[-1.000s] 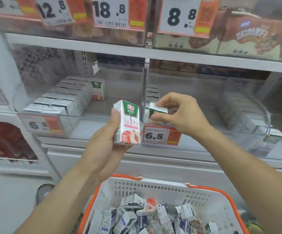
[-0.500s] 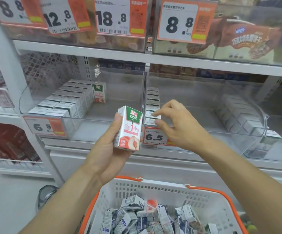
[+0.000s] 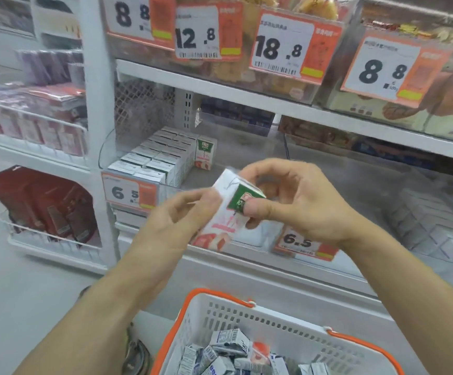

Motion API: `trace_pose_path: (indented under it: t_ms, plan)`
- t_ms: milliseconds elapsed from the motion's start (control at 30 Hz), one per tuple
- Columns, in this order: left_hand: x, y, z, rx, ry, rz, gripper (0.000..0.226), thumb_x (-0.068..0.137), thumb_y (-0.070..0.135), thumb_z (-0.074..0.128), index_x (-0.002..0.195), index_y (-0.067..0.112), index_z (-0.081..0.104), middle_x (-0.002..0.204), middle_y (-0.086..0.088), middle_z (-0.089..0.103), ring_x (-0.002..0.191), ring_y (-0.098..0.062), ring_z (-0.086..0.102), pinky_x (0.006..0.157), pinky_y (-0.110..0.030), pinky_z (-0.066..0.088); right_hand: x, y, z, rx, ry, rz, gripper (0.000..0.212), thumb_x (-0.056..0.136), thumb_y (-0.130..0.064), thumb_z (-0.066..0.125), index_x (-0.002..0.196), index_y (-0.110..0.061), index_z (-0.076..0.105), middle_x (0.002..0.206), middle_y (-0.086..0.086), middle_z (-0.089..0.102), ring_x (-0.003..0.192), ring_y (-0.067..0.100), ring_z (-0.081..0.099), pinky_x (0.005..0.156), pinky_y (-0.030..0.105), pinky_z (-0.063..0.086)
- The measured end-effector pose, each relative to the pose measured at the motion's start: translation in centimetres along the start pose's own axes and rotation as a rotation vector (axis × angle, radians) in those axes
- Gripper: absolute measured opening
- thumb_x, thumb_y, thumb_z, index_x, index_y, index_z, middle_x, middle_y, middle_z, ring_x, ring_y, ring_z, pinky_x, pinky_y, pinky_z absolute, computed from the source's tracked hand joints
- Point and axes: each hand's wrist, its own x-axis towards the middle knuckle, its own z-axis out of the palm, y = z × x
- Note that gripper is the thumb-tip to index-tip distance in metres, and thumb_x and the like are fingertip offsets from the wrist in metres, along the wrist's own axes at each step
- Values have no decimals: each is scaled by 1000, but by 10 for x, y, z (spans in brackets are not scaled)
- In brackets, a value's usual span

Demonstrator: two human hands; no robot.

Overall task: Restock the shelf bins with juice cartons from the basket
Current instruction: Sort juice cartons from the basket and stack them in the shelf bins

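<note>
Since half a second ago your right hand [image 3: 298,201] has come back from the bin and now pinches the green top of the juice carton [image 3: 226,212] that your left hand [image 3: 176,215] was holding alone. The carton has gone from upright to tilted, out in front of the shelf [image 3: 274,106], above the basket [image 3: 287,326]. Your left hand's fingers curl at the carton's left edge; it's blurry, so they're probably only loosely touching it. The left bin [image 3: 106,152] has neat rows of cartons with one standing upright beside them. Loose cartons [image 3: 228,347] are piled in the basket.
</note>
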Motion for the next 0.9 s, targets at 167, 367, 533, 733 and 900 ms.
trace_pose_path:
  t_ms: [167, 367, 533, 733, 900]
  plan:
    - [27, -28, -11, 587, 744, 210, 45, 81, 29, 76, 121, 21, 59, 110, 2, 50, 110, -23, 50, 98, -36, 42, 57, 27, 0, -390, 389, 17, 32, 81, -12, 82, 103, -14, 60, 102, 6, 65, 88, 27, 68, 72, 39, 62]
    - [48, -57, -20, 762, 748, 246, 53, 72, 36, 85, 119, 28, 62, 105, -1, 35, 100, -17, 31, 95, -30, 32, 167, 87, 0, -762, 326, 225, 40, 85, -21, 77, 118, -12, 57, 107, 1, 56, 94, 18, 55, 76, 24, 41]
    - [46, -69, -25, 768, 672, 302, 58, 73, 36, 84, 124, 32, 56, 103, 4, 28, 100, -12, 27, 92, -29, 37, 230, 134, -3, -764, 316, 352, 40, 85, -19, 76, 117, -12, 55, 119, 6, 53, 97, 21, 53, 77, 27, 41]
    - [49, -73, -28, 812, 657, 293, 58, 75, 38, 80, 126, 33, 52, 102, 2, 29, 97, -18, 32, 90, -40, 44, 230, 138, -2, -798, 357, 463, 56, 85, -18, 76, 131, -12, 45, 139, 13, 42, 104, 24, 54, 85, 23, 39]
    - [45, -69, -22, 815, 676, 282, 64, 79, 35, 78, 136, 31, 49, 102, -3, 34, 96, -18, 33, 93, -40, 42, 160, 76, 15, -756, 405, 214, 41, 86, -8, 65, 124, -16, 53, 119, 7, 56, 82, 16, 61, 72, 20, 41]
